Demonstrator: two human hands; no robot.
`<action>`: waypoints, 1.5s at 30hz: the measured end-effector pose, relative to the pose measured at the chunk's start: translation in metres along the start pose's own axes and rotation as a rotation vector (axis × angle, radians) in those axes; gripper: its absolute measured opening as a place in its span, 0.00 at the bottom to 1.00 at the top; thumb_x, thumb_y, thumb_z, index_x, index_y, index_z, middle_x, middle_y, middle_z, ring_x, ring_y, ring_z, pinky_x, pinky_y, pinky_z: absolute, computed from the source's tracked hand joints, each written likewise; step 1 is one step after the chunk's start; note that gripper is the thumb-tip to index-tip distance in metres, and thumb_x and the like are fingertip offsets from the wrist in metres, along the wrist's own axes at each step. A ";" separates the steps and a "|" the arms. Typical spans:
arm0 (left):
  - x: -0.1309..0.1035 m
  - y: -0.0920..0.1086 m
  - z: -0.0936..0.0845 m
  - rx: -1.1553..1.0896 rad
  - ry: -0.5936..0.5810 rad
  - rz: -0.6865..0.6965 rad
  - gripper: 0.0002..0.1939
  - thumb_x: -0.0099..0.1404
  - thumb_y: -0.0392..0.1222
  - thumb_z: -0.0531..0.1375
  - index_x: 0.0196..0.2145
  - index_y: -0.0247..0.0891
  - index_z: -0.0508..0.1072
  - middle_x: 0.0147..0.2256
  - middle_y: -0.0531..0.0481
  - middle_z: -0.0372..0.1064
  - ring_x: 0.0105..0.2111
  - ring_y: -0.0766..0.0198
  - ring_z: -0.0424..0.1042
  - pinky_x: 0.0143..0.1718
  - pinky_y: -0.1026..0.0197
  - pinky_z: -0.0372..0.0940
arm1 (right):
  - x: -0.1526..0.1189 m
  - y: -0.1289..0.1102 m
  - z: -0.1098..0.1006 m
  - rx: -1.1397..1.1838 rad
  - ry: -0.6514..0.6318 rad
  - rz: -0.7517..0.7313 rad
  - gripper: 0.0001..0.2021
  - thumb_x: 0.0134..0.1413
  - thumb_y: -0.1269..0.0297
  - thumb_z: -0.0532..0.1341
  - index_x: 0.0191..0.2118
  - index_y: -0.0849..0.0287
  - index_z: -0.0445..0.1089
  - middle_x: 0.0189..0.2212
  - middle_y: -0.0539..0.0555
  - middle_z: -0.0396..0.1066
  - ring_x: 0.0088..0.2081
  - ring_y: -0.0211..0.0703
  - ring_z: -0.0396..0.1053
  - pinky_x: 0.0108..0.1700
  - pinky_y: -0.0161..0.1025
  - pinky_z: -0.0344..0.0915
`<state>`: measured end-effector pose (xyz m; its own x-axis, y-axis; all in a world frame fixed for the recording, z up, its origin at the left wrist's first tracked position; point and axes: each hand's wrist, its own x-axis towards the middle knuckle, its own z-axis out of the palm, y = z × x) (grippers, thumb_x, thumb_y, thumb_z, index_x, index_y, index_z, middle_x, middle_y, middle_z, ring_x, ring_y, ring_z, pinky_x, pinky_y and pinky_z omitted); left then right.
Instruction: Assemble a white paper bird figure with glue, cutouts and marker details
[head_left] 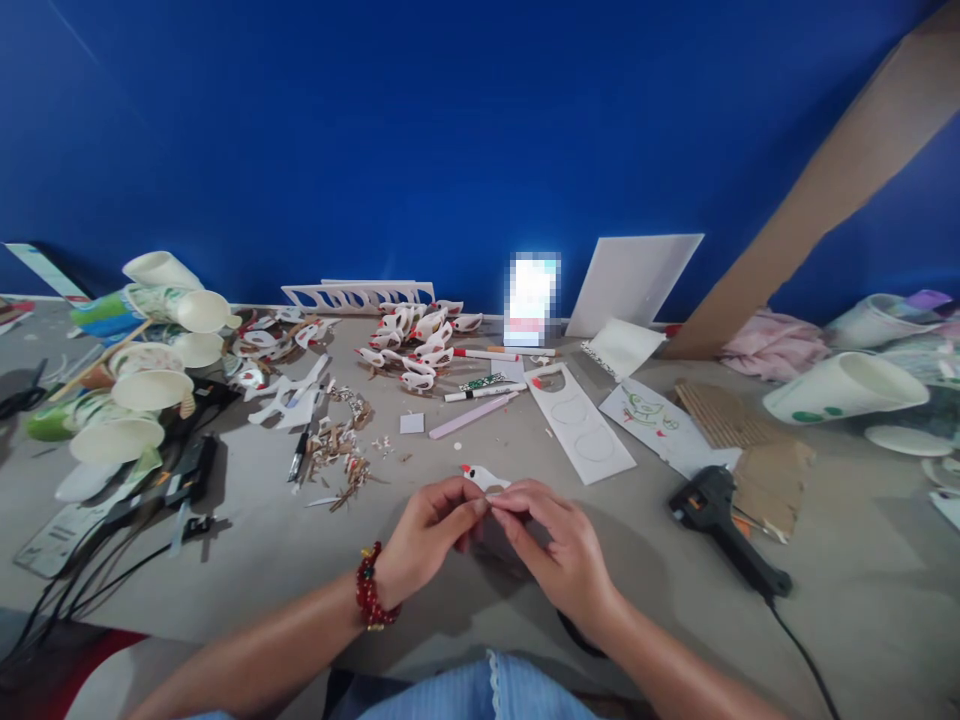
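Both hands meet low in the middle of the head view, fingertips almost touching. My left hand (435, 525), with a red bead bracelet at its wrist, is closed in a pinch. My right hand (559, 545) pinches as well, right against the left fingertips. Whatever small piece lies between the fingertips is too small to make out. A white bird figure (484, 477) with a red beak and a black eye shows just beyond the fingertips; its lower part is hidden by the fingers, so I cannot tell whether it is held.
Behind lie many white birds (431, 335), pens (484, 393) and a lit phone (531, 300). Brown scraps (341, 450) and paper cups (154, 400) are on the left. On the right are a cut white board (581, 425), a black glue gun (724, 530) and cardboard (776, 485).
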<state>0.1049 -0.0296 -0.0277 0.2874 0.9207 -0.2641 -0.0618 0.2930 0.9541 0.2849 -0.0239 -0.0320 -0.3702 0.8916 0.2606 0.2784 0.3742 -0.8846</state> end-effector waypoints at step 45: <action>-0.009 0.001 -0.007 0.683 -0.005 0.394 0.11 0.69 0.34 0.52 0.42 0.40 0.73 0.34 0.47 0.73 0.33 0.61 0.71 0.37 0.63 0.62 | 0.000 0.001 -0.004 -0.179 0.003 -0.098 0.08 0.58 0.71 0.58 0.42 0.54 0.70 0.38 0.56 0.75 0.38 0.45 0.73 0.36 0.37 0.70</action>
<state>0.0954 -0.0358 -0.0257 0.3710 0.9221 0.1104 0.4402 -0.2793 0.8534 0.2886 -0.0222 -0.0309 -0.4011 0.8492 0.3435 0.3941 0.4984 -0.7722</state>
